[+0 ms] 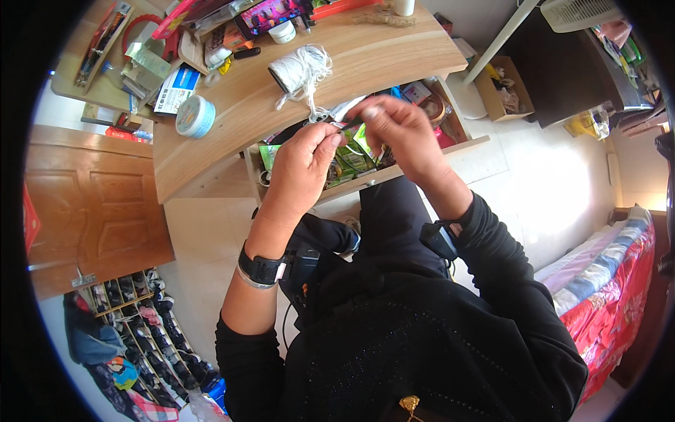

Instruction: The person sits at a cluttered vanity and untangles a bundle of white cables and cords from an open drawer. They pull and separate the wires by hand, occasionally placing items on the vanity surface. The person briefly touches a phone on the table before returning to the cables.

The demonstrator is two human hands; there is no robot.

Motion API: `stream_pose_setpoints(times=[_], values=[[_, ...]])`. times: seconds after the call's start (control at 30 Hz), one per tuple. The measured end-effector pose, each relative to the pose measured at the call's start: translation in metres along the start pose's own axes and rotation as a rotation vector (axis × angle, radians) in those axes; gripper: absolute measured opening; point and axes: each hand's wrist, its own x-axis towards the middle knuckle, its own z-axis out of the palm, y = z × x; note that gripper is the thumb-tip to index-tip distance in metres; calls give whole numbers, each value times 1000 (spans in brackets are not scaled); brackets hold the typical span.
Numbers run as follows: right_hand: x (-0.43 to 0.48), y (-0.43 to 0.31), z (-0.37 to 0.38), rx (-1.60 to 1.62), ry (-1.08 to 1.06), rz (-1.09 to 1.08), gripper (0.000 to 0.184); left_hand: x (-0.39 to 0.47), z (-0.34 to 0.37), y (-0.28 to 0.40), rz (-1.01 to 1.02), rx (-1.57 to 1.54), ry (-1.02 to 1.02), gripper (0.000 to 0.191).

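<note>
Above the pulled-out drawer (pixel 369 183), my left hand (pixel 303 166) pinches one end of a thin dark piece (pixel 352 124) between thumb and forefinger. My right hand (pixel 403 129), blurred, has its fingers curled at the other end of that piece. What the piece is cannot be made out. On the wooden desk (pixel 369 58) beyond lies a bundle of white cord (pixel 306 66) wound on a dark core, its loose strands hanging over the desk edge towards my left fingertips. Green packets (pixel 350 158) and other small items fill the drawer, partly hidden by my hands.
A round tub (pixel 195 116) stands near the desk's left edge. Behind it are a boxed product (pixel 178 88), a lit phone (pixel 271 16) and a white jar (pixel 282 31). A carton (pixel 503 89) sits on the floor at right. My legs are below the drawer.
</note>
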Motion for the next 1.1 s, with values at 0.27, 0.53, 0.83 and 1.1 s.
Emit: stream_pose_setpoints(times=[0.27, 0.53, 0.83, 1.1], values=[[19, -34, -74, 468, 350, -323, 24, -12, -39, -23, -102, -178, -92, 18], [11, -48, -123, 364, 358, -374, 26, -29, -53, -45, -230, -93, -72, 16], [6, -46, -72, 363, 290, -205, 27, -15, -46, -34, -115, 168, 4, 14], [2, -57, -23, 163, 184, -113, 29, 15, -2, 47, 142, -52, 163, 12]])
